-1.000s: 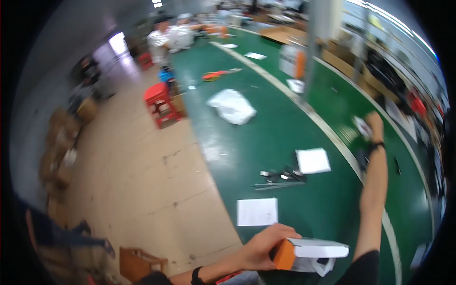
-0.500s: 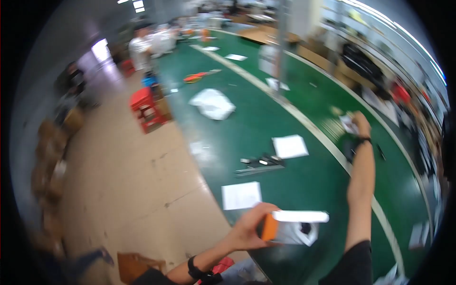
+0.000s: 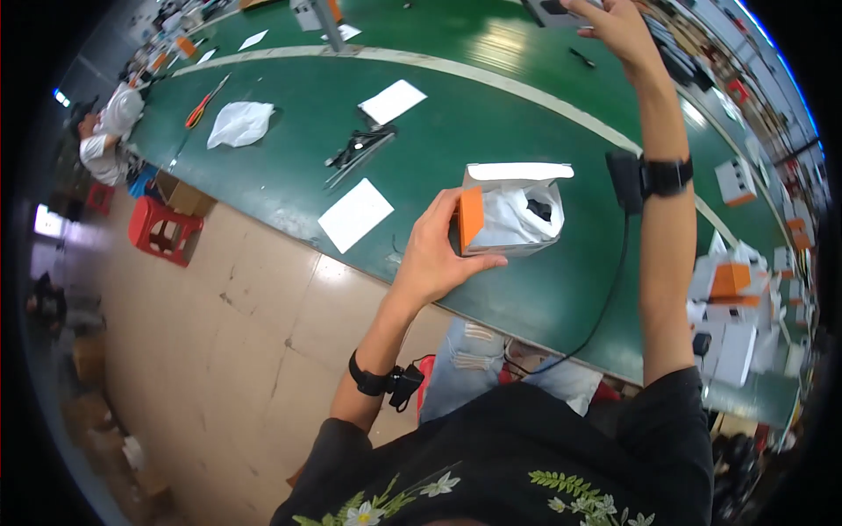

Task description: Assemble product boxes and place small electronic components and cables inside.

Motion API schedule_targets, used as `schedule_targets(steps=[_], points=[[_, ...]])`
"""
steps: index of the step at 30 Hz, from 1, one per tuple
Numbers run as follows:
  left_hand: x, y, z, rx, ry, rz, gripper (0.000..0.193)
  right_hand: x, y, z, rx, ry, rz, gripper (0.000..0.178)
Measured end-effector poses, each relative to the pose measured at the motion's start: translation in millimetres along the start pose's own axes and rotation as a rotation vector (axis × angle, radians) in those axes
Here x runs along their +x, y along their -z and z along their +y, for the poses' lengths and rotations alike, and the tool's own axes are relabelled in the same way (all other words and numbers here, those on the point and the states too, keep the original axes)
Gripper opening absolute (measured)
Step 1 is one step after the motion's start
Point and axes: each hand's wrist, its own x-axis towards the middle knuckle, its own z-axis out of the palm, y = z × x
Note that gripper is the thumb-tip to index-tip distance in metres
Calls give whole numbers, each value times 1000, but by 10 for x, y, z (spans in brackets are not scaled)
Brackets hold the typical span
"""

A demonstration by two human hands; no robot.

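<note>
My left hand [image 3: 436,250] grips the orange side of an open white and orange cardboard box [image 3: 516,249]. Its white lid flap stands up at the far side. Inside lies a white plastic bag [image 3: 509,213], with something black showing through its opening. My right hand [image 3: 618,33] is stretched far across the table at the top edge of the view. Its fingers are on a small pale flat packet [image 3: 545,14] with a dark patch, partly cut off by the frame, so its kind cannot be told.
On the green table [image 3: 298,188] lie white papers [image 3: 356,215], black cables [image 3: 360,147], a white plastic bag [image 3: 239,124] and orange-handled scissors [image 3: 200,111]. More boxes [image 3: 732,280] stand at the right. A red stool [image 3: 167,230] and a seated person [image 3: 98,149] are at the left.
The view has swung down and to the right, so the box and both arms show more fully. My left hand still holds the box; my right hand remains stretched out at the pale packet.
</note>
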Motion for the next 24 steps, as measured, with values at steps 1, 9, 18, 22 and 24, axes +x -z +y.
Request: schedule_targets(steps=[1,9,18,22,24], points=[[1,-89,-6,-51,-17,-48,89,-317,160,-257,29,51,-12,21],[-158,-541,287,-56,-99,-238,94,-2851,1192,-1032,99,10,156,25],[-113,-686,677,-225,-97,-165,76,-3334,834,-841,-165,432,231,36],[-158,-761,659,-408,-124,-33,59,-3283,632,-833,-339,579,243,36],[-196,-797,692,-424,-90,4,60,-3260,574,-817,-382,614,249,37]])
